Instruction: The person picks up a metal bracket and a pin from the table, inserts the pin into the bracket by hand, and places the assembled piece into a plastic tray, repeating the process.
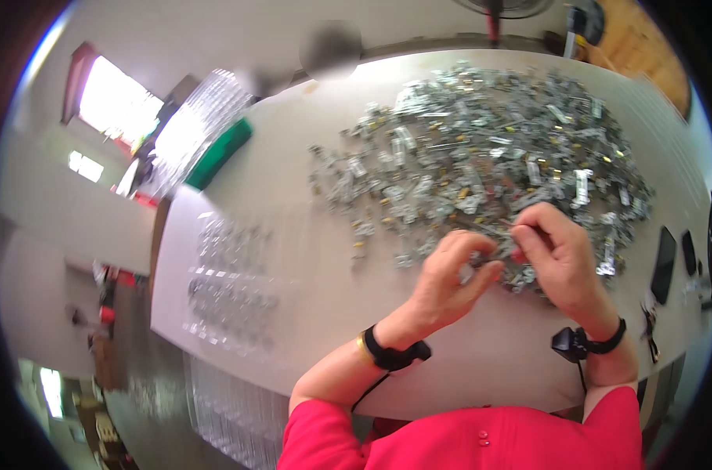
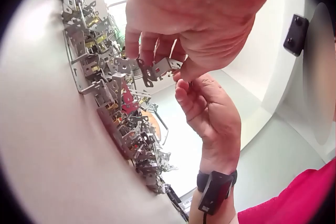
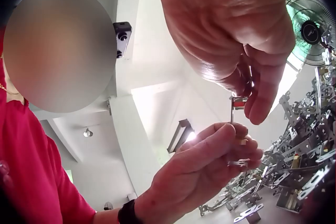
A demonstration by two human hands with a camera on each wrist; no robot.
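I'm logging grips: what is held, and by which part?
The left hand pinches a thin metal piece by its lower end; what the right hand holds is unclear.

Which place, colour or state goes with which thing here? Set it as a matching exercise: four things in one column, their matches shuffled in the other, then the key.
Things
1. Metal parts
2. Clear trays
3. Shirt
4. Right hand

Matches
A. Bright pinkish red
B. Fingers curled, pinching a small piece
C. Spread in a big pile on the table
D. On the table's left side, see-through

Right pairs: 1-C, 2-D, 3-A, 4-B
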